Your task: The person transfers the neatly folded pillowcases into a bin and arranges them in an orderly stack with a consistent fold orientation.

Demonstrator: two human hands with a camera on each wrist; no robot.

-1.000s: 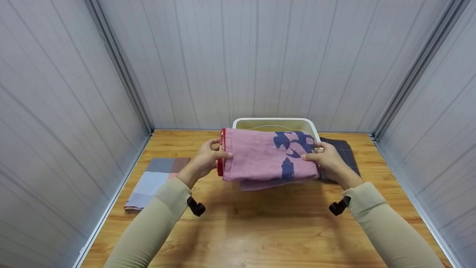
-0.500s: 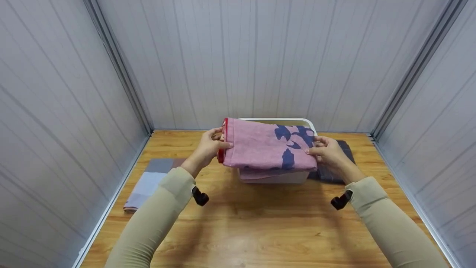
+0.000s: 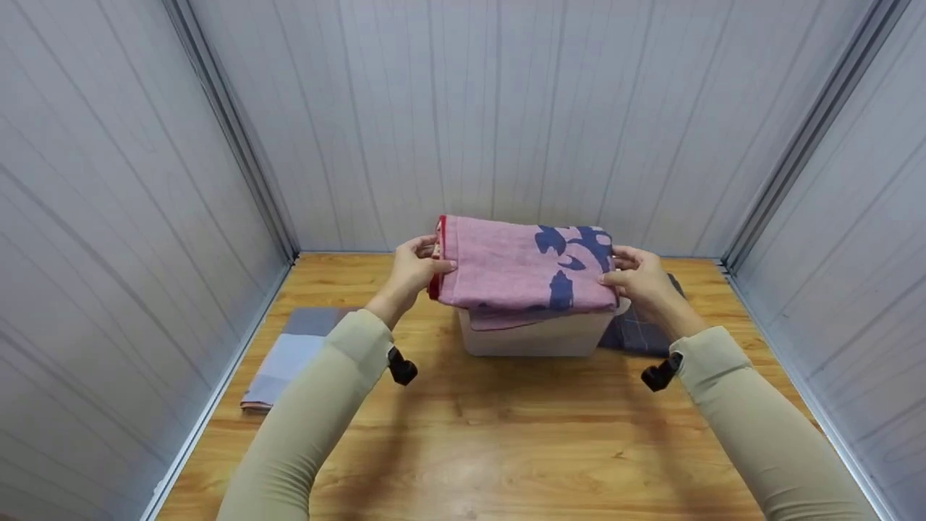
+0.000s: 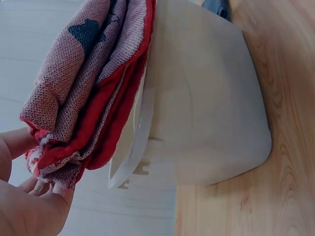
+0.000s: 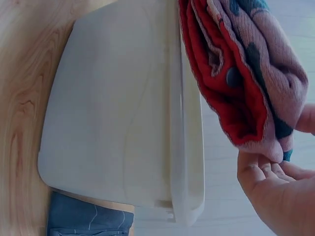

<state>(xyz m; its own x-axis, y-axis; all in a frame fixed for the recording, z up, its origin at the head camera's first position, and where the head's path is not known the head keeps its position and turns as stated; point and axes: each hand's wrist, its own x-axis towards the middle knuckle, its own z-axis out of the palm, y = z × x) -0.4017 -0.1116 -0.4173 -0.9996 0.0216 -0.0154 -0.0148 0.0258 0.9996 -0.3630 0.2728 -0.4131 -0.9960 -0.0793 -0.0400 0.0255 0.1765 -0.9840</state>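
Observation:
Both hands hold a folded pink cloth (image 3: 499, 264) with dark blue shapes and a red underside, held above a white plastic bin (image 3: 535, 340). My left hand (image 3: 411, 275) pinches its left end, thumb on top and fingers beneath. At the right end, my right hand (image 3: 644, 284) grips it the same way. In the left wrist view the cloth's layered red edges (image 4: 98, 128) hang beside the bin's rim (image 4: 140, 137). The right wrist view shows the rolled folds (image 5: 246, 83) over the bin wall (image 5: 108, 108). The cloth hides most of the bin's opening.
A folded grey, blue and brown checked cloth (image 3: 293, 354) lies on the wooden surface (image 3: 463, 441) at the left. Behind my right hand, a dark folded cloth (image 3: 636, 333) with thin light lines lies beside the bin. Pale panel walls (image 3: 499, 108) enclose the back and sides.
Both hands have raised the pink cloth and moved it away from me, over the bin. More of the bin's front wall now shows; its far rim is now covered.

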